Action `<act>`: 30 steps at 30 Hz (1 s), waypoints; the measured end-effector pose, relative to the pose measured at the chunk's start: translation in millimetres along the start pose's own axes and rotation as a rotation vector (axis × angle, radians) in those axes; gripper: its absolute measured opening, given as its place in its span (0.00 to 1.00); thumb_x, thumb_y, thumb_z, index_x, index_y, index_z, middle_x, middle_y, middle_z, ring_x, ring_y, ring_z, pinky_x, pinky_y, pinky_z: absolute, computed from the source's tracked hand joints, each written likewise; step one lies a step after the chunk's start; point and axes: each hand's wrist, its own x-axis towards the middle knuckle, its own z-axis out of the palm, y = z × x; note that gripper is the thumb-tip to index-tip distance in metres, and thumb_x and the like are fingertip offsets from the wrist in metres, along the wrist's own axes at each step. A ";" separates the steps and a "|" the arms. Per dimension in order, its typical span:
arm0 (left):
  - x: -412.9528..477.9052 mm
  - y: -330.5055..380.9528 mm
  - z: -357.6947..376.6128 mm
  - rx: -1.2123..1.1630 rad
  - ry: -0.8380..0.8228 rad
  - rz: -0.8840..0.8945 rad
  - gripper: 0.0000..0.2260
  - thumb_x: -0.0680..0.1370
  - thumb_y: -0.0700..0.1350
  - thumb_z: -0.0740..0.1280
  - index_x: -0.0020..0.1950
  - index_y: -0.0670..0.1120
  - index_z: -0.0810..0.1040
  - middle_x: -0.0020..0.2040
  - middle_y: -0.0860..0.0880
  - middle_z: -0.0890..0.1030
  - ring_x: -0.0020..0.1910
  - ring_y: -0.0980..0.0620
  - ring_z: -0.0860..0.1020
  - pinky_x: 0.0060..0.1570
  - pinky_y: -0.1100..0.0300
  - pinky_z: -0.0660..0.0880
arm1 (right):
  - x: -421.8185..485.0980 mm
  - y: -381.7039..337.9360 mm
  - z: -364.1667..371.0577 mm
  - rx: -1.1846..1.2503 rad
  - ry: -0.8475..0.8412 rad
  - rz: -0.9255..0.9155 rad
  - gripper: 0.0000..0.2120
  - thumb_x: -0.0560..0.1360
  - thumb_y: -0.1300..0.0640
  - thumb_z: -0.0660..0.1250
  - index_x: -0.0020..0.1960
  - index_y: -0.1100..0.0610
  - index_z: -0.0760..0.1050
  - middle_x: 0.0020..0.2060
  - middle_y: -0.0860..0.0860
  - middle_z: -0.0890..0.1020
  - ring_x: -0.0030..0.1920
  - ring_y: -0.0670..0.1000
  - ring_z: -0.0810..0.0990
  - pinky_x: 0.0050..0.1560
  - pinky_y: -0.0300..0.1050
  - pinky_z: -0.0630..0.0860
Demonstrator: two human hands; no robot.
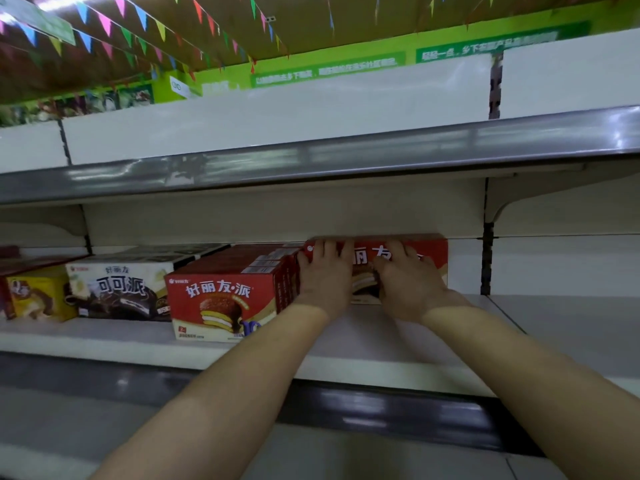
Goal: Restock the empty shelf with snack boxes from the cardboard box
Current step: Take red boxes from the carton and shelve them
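A red snack box (pixel 429 259) with a chocolate pie picture stands upright deep on the white shelf (pixel 398 344), close to the back panel. My left hand (pixel 323 277) lies flat on the box's front near its left end, fingers straight and pointing up. My right hand (pixel 410 284) presses the front further right, fingers spread on the printed face. Just to the left, a row of the same red boxes (pixel 221 299) runs from the shelf's front edge to the back. The cardboard box is out of view.
Left of the red row stand a white-and-black pie box (pixel 117 292) and a yellow box (pixel 38 294). The upper shelf (pixel 311 161) overhangs close above the boxes. A bracket upright (pixel 486 258) bounds the bay on the right, with bare shelf (pixel 561 327) beyond it.
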 end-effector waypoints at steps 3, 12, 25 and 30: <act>-20.0 -4.6 -19.3 0.031 0.066 -0.034 0.24 0.78 0.46 0.63 0.74 0.48 0.63 0.73 0.42 0.64 0.72 0.41 0.61 0.69 0.41 0.57 | -12.4 -15.6 -12.4 0.021 0.007 -0.022 0.19 0.77 0.56 0.63 0.67 0.55 0.70 0.64 0.57 0.67 0.65 0.58 0.67 0.62 0.53 0.66; -100.0 -43.3 -76.0 -0.017 0.196 -0.168 0.19 0.77 0.46 0.63 0.68 0.49 0.71 0.62 0.44 0.73 0.62 0.41 0.71 0.56 0.50 0.66 | -52.9 -88.8 -45.4 0.186 0.102 -0.209 0.13 0.76 0.52 0.61 0.58 0.55 0.76 0.59 0.56 0.76 0.59 0.59 0.76 0.58 0.49 0.68; -253.8 -185.9 -108.5 -0.010 0.121 -0.588 0.17 0.77 0.44 0.63 0.67 0.48 0.71 0.63 0.44 0.71 0.62 0.41 0.72 0.56 0.49 0.69 | -102.0 -270.4 -68.4 0.448 -0.038 -0.440 0.14 0.77 0.52 0.62 0.59 0.56 0.77 0.56 0.55 0.79 0.56 0.59 0.78 0.49 0.48 0.73; -353.9 -250.1 -122.1 -0.154 0.133 -0.877 0.20 0.78 0.44 0.64 0.70 0.49 0.69 0.66 0.45 0.70 0.60 0.43 0.75 0.58 0.47 0.73 | -150.1 -381.7 -64.2 0.733 -0.191 -0.441 0.15 0.77 0.53 0.65 0.63 0.53 0.76 0.56 0.51 0.80 0.54 0.54 0.79 0.50 0.47 0.76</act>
